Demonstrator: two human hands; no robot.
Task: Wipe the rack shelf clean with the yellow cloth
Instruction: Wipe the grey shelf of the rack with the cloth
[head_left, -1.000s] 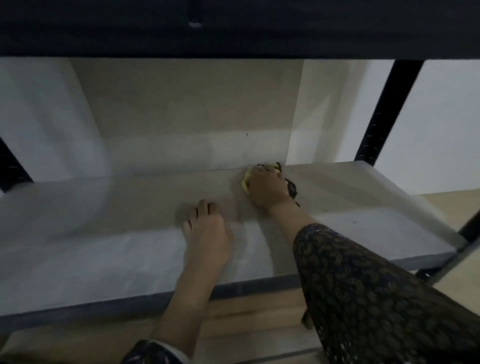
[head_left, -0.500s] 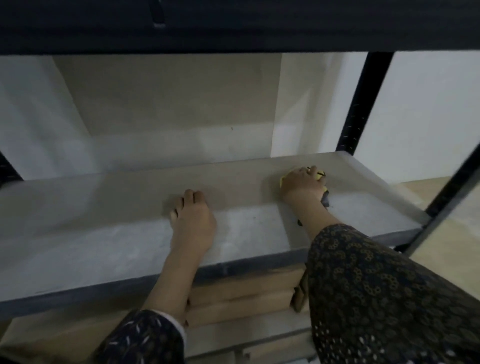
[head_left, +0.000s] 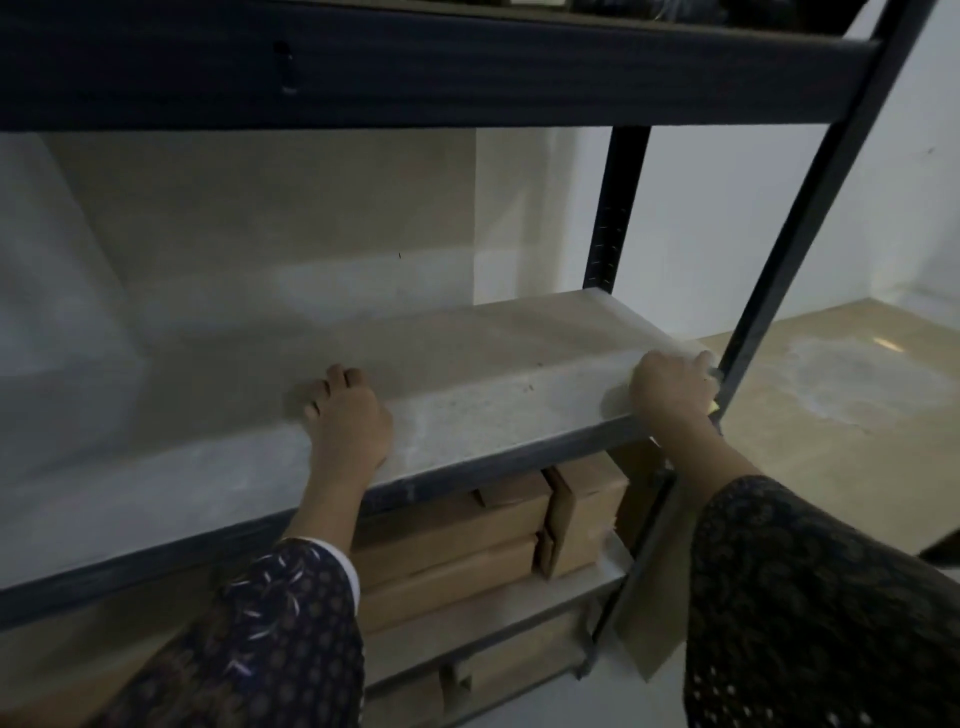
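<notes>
Yellow peeks out in one tiny spot under the right hand (head_left: 672, 387), down by the wrist side. That bit is the yellow cloth (head_left: 714, 406). Most of it is hidden under the hand, at the front right corner of the rack shelf (head_left: 467, 374), right beside the dark front post (head_left: 810, 197). The fingers of this hand are curled down over the cloth, pressing it to the board. How tight they hold it, I cannot tell.

The left hand (head_left: 348, 423) lies flat near the middle of the shelf. Its fingers are stretched out and close together, and they hold nothing. It looks like it is there to lean on.

The shelf is pale and looks dusty, with small dark specks between the two hands. Brown cardboard boxes (head_left: 498, 540) sit on the lower shelf.

What could go wrong? The cloth is at the very edge. One more push to the right could send it off the corner, and it would drop to the floor (head_left: 831, 441). The knuckles could also bump the post, because it is so close. Dust pushed off the edge may fall on the boxes below.
</notes>
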